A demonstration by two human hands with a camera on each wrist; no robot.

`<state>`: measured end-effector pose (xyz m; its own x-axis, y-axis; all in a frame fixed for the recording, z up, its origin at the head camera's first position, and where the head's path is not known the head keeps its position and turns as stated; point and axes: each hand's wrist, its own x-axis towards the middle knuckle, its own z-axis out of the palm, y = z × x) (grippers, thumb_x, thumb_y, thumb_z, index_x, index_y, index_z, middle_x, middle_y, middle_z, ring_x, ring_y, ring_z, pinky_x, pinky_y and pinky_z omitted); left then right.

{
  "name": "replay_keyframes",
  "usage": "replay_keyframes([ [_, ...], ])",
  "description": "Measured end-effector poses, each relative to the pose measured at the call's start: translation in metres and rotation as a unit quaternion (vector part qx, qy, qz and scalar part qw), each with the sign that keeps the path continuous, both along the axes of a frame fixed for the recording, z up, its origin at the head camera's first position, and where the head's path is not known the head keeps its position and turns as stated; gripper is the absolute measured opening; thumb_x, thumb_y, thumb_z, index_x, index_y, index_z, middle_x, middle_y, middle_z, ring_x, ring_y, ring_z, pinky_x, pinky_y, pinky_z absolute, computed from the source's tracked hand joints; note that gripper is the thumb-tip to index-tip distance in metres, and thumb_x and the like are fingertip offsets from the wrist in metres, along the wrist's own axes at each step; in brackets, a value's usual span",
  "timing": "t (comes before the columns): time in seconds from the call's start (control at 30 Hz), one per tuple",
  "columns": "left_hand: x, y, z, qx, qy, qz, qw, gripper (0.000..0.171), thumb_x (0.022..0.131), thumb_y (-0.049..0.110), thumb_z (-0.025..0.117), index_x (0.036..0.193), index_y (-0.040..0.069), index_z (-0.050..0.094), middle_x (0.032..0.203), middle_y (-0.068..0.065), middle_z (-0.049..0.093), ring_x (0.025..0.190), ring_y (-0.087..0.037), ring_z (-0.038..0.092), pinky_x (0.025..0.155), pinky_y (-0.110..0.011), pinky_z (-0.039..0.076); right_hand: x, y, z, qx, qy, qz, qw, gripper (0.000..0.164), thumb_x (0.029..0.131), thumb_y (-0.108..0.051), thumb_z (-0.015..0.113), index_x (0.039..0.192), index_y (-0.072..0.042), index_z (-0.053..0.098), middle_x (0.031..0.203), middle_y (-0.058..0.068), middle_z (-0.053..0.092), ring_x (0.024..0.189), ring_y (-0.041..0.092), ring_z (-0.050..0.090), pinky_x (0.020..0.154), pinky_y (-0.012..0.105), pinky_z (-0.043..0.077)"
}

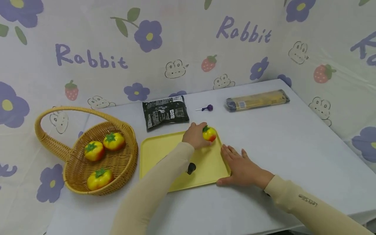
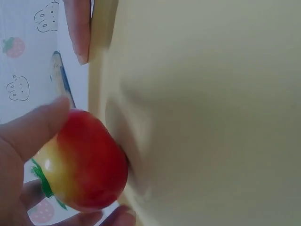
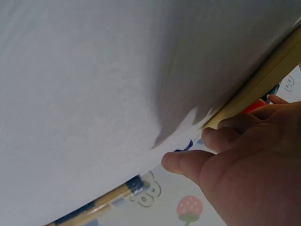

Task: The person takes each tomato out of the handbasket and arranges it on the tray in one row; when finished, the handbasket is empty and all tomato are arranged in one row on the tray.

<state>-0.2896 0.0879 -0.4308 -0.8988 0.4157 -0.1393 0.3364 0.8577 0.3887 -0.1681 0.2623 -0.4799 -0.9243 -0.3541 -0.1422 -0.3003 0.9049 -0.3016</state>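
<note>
My left hand (image 1: 196, 136) reaches over the yellow tray (image 1: 158, 147) and grips a yellow-and-red tomato (image 1: 209, 134) with a green leafy top, at the tray's far right corner. In the left wrist view the thumb lies on one side of the tomato (image 2: 91, 162) and fingers on the other; its underside is at the tray surface. My right hand (image 1: 242, 166) rests against the tray's right edge, fingers extended. The right wrist view shows that hand (image 3: 254, 165) beside the tray's rim (image 3: 263, 80), holding nothing.
A wicker basket (image 1: 133, 156) with a tall handle stands on the left, holding several tomatoes. Behind the tray lie a black packet (image 1: 165, 112) and a purple lollipop (image 1: 209, 107). A long yellow-and-blue package (image 1: 258, 100) lies at the back right, near the patterned cloth wall.
</note>
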Motion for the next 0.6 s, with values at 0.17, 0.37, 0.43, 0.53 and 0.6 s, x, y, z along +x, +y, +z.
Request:
replay_keyframes([
  [0.17, 0.018, -0.037, 0.010, 0.040, 0.015, 0.016, 0.9990, 0.089, 0.078, 0.043, 0.078, 0.151, 0.026, 0.030, 0.136, -0.014, 0.044, 0.114, -0.028, 0.054, 0.098, -0.041, 0.049, -0.006, -0.011, -0.004, -0.007, 0.004, 0.014, 1.000, 0.120, 0.071, -0.079, 0.058, 0.152, 0.001, 0.018, 0.160, 0.018, 0.015, 0.145, 0.042, 0.017, 0.106, 0.074, 0.012],
  [0.37, 0.061, -0.105, 0.056, 0.033, 0.001, -0.037, 0.9988, 0.059, 0.084, 0.037, 0.073, 0.134, 0.015, 0.054, 0.125, -0.008, 0.059, 0.109, -0.024, 0.059, 0.092, -0.038, 0.049, -0.006, -0.005, 0.000, -0.003, 0.001, -0.003, 1.000, 0.125, 0.070, -0.082, 0.056, 0.152, 0.003, 0.015, 0.160, 0.021, 0.013, 0.145, 0.044, 0.016, 0.105, 0.076, 0.011],
  [0.43, 0.069, -0.141, 0.071, 0.008, -0.014, -0.040, 0.9991, 0.046, 0.085, 0.035, 0.072, 0.122, 0.010, 0.062, 0.114, -0.008, 0.066, 0.103, -0.023, 0.061, 0.089, -0.038, 0.050, -0.006, -0.002, 0.003, -0.006, -0.003, -0.009, 1.000, 0.126, 0.070, -0.082, 0.056, 0.152, 0.003, 0.013, 0.159, 0.022, 0.012, 0.144, 0.045, 0.015, 0.104, 0.076, 0.010],
  [0.53, 0.072, -0.208, 0.084, -0.051, -0.043, 0.005, 0.9977, 0.045, 0.084, 0.034, 0.072, 0.118, 0.006, 0.065, 0.113, -0.010, 0.067, 0.103, -0.027, 0.062, 0.091, -0.042, 0.050, -0.006, -0.003, 0.005, -0.016, -0.006, -0.009, 1.000, 0.126, 0.070, -0.081, 0.057, 0.152, 0.004, 0.012, 0.159, 0.023, 0.012, 0.144, 0.046, 0.015, 0.104, 0.076, 0.009],
  [0.6, 0.068, -0.252, 0.083, -0.092, -0.064, 0.049, 0.9925, 0.053, 0.083, 0.034, 0.072, 0.125, 0.003, 0.060, 0.121, -0.015, 0.064, 0.110, -0.033, 0.059, 0.096, -0.047, 0.047, -0.007, -0.006, 0.004, -0.019, -0.005, -0.008, 1.000, 0.126, 0.070, -0.081, 0.056, 0.152, 0.004, 0.012, 0.159, 0.024, 0.013, 0.143, 0.047, 0.015, 0.103, 0.077, 0.009],
])
